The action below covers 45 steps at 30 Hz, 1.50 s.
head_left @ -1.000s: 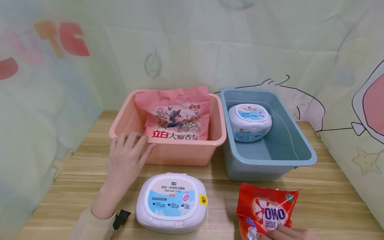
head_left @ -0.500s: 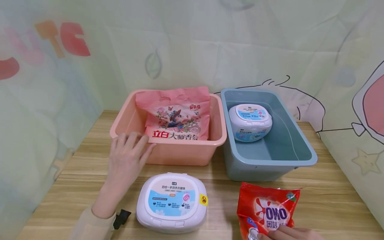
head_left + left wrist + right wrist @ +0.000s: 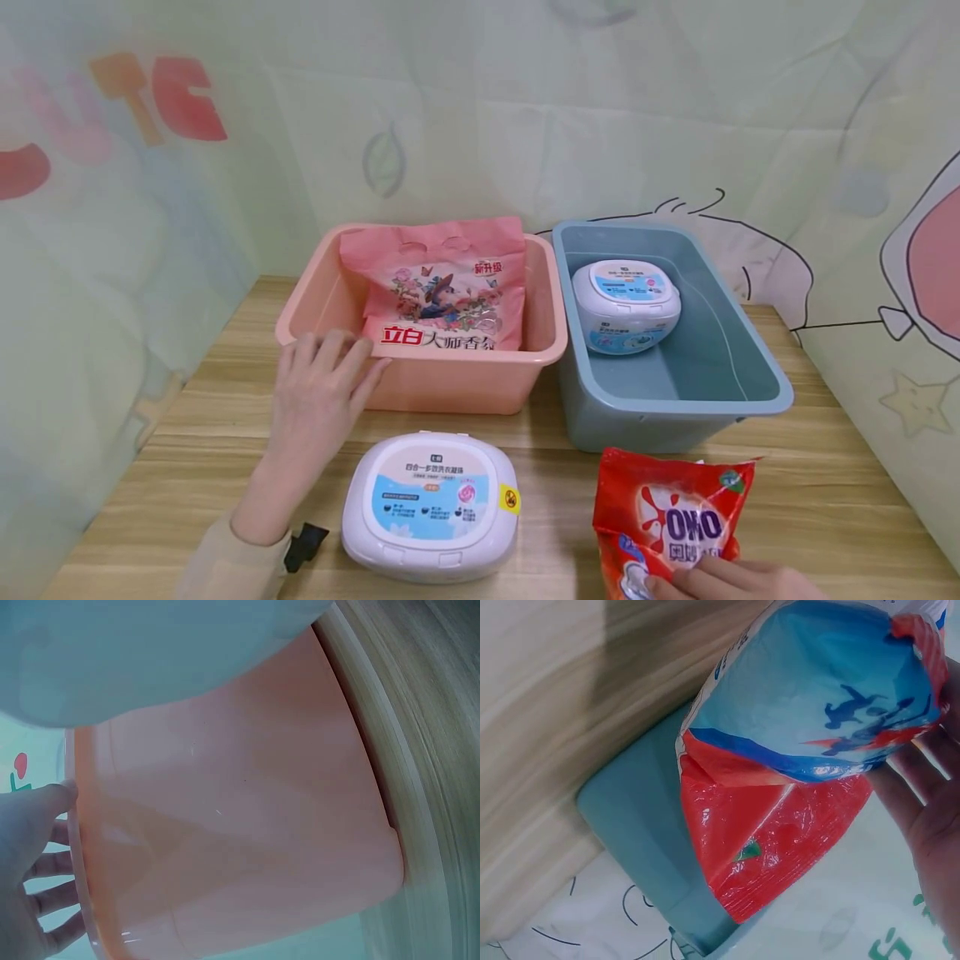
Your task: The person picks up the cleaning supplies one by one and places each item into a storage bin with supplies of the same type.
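Note:
My left hand [image 3: 318, 408] grips the near-left rim of the pink basin [image 3: 450, 387]. The left wrist view shows its thumb at that rim and the other fingers reaching over to the far side. A pink laundry powder bag [image 3: 442, 287] leans inside this basin. At the lower right, my right hand [image 3: 723, 579] holds a red OMO detergent bag [image 3: 652, 500] above the table, in front of the blue basin [image 3: 637, 429]. In the right wrist view the fingers lie along one side of the bag, partly hidden by it.
A white laundry-capsule box [image 3: 427, 508] with a blue label sits on the wooden table [image 3: 172, 492] between my hands. Another white capsule box [image 3: 626, 308] stands inside the blue basin, toward its back left. A printed cloth [image 3: 480, 125] hangs behind the basins.
The red OMO bag has risen slightly and shifted a little to the right with my right hand. My left hand stays on the pink basin's rim.

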Each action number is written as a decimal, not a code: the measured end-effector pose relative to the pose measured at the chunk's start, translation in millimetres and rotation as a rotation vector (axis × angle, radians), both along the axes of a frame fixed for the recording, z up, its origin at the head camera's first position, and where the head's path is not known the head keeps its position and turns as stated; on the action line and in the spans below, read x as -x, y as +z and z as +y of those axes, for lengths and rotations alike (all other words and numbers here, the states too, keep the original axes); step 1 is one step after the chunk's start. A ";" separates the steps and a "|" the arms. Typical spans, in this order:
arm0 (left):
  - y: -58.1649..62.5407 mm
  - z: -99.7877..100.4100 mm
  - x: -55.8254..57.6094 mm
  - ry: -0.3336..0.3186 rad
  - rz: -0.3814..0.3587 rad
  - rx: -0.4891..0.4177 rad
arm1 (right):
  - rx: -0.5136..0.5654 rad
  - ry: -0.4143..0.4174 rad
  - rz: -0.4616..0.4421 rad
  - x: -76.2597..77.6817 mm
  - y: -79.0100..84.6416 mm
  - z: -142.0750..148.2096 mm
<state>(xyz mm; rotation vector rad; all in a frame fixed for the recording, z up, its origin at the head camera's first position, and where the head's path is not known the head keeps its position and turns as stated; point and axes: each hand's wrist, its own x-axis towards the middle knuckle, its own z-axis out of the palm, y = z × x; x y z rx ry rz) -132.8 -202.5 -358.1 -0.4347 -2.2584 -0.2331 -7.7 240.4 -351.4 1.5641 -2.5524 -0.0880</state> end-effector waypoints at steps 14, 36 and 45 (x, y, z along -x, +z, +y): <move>0.2 0.4 -0.4 0.002 -0.005 -0.003 | 0.008 0.059 0.091 1.9 19.7 -8.4; 0.2 0.4 0.1 -0.002 0.010 -0.010 | 0.009 0.078 0.106 4.9 42.3 -15.7; -0.6 -0.3 -0.7 0.000 0.003 -0.005 | -0.034 0.098 0.061 11.2 47.4 -9.5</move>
